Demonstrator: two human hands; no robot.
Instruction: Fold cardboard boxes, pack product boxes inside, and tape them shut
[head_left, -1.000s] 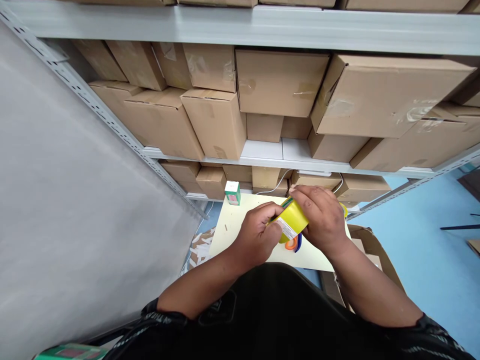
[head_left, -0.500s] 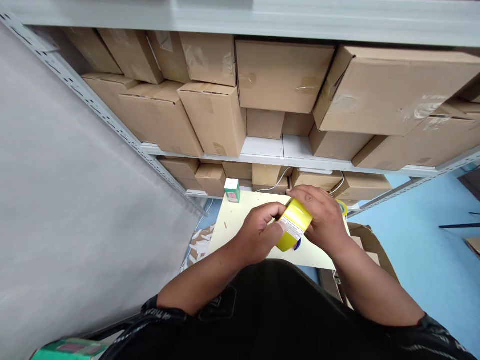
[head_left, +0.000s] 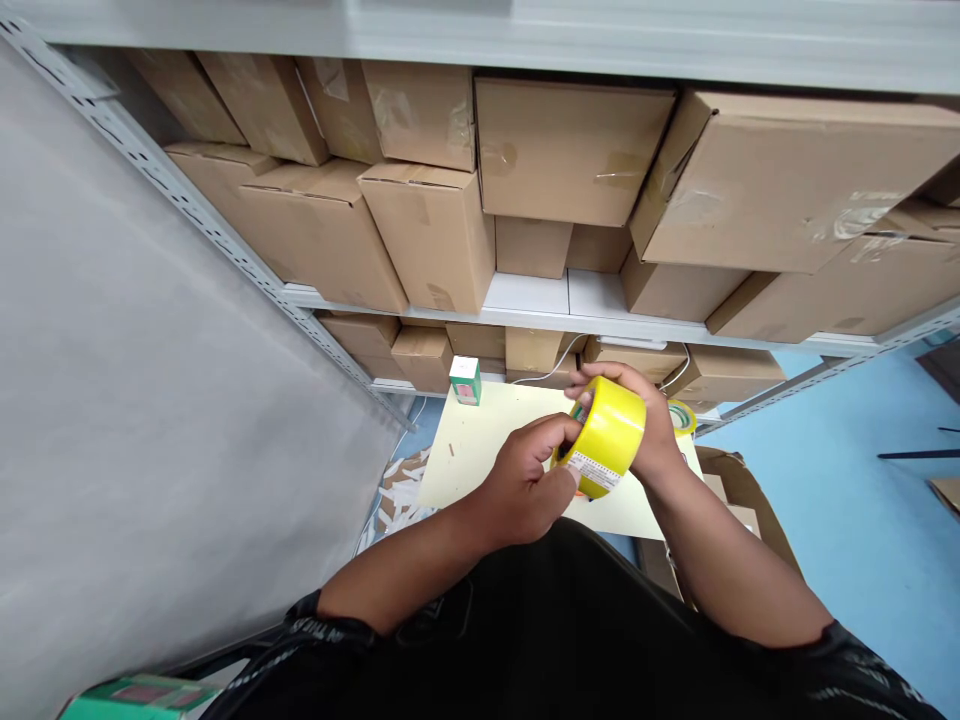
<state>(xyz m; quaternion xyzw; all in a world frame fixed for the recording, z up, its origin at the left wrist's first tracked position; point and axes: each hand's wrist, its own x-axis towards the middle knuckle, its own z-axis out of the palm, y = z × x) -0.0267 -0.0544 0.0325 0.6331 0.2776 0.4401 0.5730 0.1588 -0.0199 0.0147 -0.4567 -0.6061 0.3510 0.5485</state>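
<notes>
A wide roll of yellow packing tape (head_left: pixel 616 425) is held up over the pale table (head_left: pixel 480 450), tilted so that its hollow core faces left. On its outer face, near the lower edge, is a white printed label. My left hand (head_left: pixel 532 485) grips the near left rim, with fingers hooked into the core and thumb pressed by the label. Behind the roll, my right hand (head_left: pixel 651 415) curves round its far right side, fingertips near the top rim; the roll hides part of the palm. Something orange, mostly covered, shows just below the roll.
A small green-and-white box (head_left: pixel 466 382) stands at the table's back left corner. Another yellow tape roll (head_left: pixel 682 418) lies at the right edge. Shelves with cardboard boxes (head_left: pixel 570 150) rise behind. An open carton (head_left: pixel 750 500) is at right, paper scraps (head_left: pixel 401 495) at left.
The tape roll has turned, so its core opening and more of its outer face now show. My right hand has shifted behind it, fingers more spread; my left hand keeps its grip.
</notes>
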